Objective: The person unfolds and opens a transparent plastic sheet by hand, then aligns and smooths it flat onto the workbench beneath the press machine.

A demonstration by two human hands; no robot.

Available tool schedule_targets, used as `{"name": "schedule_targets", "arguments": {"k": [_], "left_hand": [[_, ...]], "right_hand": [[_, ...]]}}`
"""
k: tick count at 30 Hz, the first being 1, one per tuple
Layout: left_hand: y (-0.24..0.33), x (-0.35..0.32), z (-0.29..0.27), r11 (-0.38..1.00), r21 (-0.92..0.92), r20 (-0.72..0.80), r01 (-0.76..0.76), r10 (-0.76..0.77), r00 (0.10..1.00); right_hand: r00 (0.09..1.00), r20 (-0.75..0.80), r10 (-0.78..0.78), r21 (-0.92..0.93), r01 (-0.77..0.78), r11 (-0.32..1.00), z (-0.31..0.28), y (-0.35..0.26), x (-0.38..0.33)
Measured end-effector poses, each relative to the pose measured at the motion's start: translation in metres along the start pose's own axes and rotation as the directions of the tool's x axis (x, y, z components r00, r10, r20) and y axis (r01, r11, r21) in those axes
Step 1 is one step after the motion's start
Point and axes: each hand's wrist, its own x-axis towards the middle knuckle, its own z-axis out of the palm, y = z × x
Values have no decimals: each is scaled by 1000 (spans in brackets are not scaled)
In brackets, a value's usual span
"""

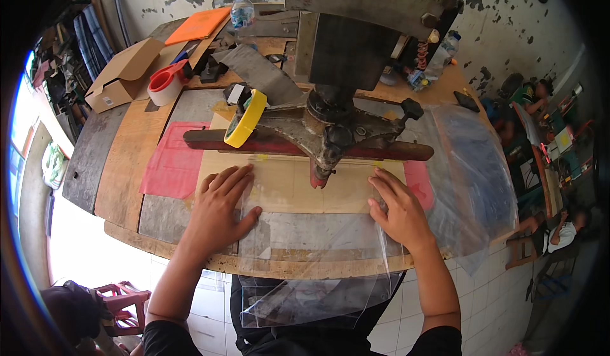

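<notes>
My left hand [222,203] lies flat with its fingers stretched out, at the left side of a clear plastic sheet [318,245]. My right hand [401,211] rests at the sheet's right side, fingers extended and thumb apart. Between the hands, the sheet covers part of a pale yellowish board [289,187] and hangs over the table's front edge towards my lap. Just beyond my fingertips, the long bar [387,150] of a metal press [337,117] spans the board. Pink sheet material [170,165] shows from under the board on both sides.
A yellow tape roll [246,119] hangs at the press's left arm. More clear plastic sheets [473,178] lie at the right. Behind on the left are a cardboard box [124,76], a red tape dispenser [168,82] and a water bottle [242,11]. People sit at the far right.
</notes>
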Motion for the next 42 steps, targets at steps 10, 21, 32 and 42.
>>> {"name": "schedule_targets", "arguments": {"k": [10,21,32,42], "left_hand": [[-1,1,0,999,-17,16,36,-36,999],[-5,-3,3,1000,-12,-3,15,-15,1000],[-5,-3,1,1000,-22,0,12,-12,1000],[-6,-3,1,1000,-18,3,-9,9,1000]], "right_hand": [[1000,6,18,32,-18,999,-2,-5,2],[998,18,63,84,-64,994,-1,-7,3],[998,27,63,99,-65,993,-2,-8,5],[997,33,67,105,-70,992,-4,-7,6]]}}
